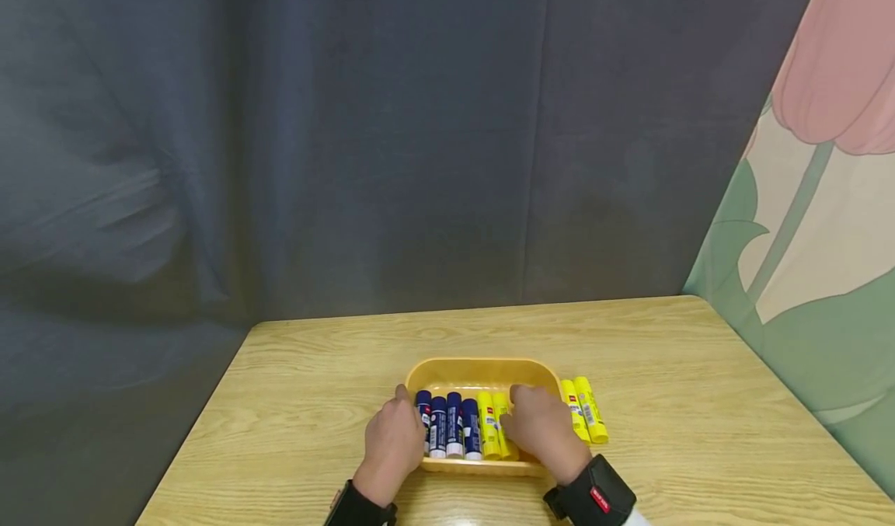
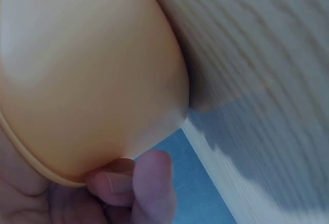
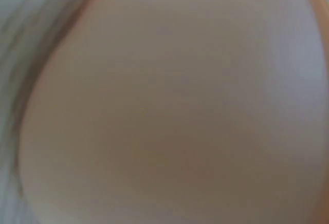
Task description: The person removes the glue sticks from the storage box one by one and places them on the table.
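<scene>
Gripping the left rim of the yellow plastic tray (image 1: 482,468), your left hand (image 1: 395,438) curls its fingers round it. Inside, four blue glue sticks (image 1: 454,423) lie beside two yellow glue sticks (image 1: 488,425). Your right hand (image 1: 541,423) is just at their right; whether it holds one, I cannot tell. Two more yellow glue sticks (image 1: 591,409) lie outside, on the table (image 1: 315,402).

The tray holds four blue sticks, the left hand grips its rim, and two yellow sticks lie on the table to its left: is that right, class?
Not quite: the side is wrong. The head view shows the two yellow sticks on the table to the right of the tray. The four blue sticks are inside, and the left hand grips its rim.
</scene>
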